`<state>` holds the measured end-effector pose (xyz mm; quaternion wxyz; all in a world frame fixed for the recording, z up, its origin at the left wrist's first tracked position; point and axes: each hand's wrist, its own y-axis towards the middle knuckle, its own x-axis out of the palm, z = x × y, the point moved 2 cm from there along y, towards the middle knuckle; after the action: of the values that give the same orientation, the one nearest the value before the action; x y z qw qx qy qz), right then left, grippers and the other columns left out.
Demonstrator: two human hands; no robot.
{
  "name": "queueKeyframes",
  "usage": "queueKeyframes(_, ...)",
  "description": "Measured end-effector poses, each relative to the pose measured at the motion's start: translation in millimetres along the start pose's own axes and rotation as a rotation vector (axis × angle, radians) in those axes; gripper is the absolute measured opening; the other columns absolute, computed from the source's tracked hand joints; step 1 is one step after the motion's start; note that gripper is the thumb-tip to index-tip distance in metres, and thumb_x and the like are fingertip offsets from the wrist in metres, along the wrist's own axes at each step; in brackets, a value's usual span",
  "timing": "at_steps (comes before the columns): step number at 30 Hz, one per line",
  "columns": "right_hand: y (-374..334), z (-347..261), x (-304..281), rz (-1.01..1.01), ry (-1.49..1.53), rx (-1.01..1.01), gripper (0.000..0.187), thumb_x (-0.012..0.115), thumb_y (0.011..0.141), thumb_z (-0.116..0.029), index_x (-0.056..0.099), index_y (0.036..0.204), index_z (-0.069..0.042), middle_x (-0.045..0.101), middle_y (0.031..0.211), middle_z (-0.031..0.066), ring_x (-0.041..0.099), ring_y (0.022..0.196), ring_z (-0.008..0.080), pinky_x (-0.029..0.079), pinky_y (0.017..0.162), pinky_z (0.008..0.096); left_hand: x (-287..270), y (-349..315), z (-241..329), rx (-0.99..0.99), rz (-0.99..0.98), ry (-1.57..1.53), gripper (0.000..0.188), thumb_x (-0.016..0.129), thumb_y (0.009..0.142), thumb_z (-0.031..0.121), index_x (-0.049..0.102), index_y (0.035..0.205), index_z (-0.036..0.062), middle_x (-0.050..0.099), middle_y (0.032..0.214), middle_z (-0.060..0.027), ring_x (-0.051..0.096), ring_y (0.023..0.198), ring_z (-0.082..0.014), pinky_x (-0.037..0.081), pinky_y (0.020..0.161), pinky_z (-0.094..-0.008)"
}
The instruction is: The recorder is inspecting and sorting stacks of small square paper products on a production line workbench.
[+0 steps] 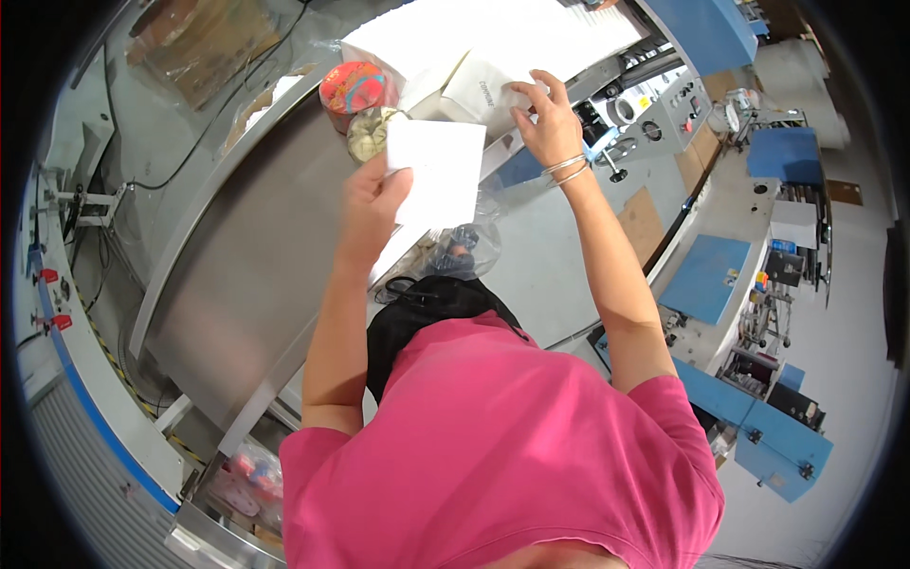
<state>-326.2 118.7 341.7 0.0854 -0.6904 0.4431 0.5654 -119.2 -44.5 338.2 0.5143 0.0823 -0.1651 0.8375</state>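
The left hand (373, 207) clamps the white sheet (438, 171) at its near left edge between thumb and fingers; the sheet lies at the near side of the white carton (479, 87), its slightly longer axis running near to far. The right hand (552, 131) is positioned at the carton's right end, fingers apart and pointing left; contact with the carton cannot be determined. The round red tin (353, 85) stands left of the carton.

Grey metal table (237, 294): red patterned round tin (353, 87) and pale yellowish bundle (366, 138), just beyond left hand (370, 213); white paper stack (517, 40), beyond right hand (550, 123).
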Motion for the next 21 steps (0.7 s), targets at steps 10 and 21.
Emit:
queueKeyframes(10,-2,-6,3,0.037,0.002,-0.033,0.041,0.066,0.073,-0.007,0.059,0.111,-0.017,0.049,0.123,0.0110,0.063,0.071,0.0207,0.053,0.065,0.0332,-21,19,-20,0.233,0.232,0.434,0.032,0.058,0.080,0.010,0.061,0.109,-0.0025,0.042,0.136,-0.0121,0.043,0.123,-0.0255,0.036,0.099,-0.0326)
queueKeyframes(21,-18,-10,19,0.400,0.364,0.305,0.047,0.073,0.072,-0.006,0.050,0.113,-0.001,0.048,0.107,0.0123,0.059,0.070,0.0137,0.053,0.060,0.0247,20,67,-36,0.334,0.156,0.591,0.030,0.058,0.083,0.011,0.060,0.110,-0.0018,0.043,0.135,-0.0214,0.043,0.123,-0.0326,0.036,0.101,-0.0357)
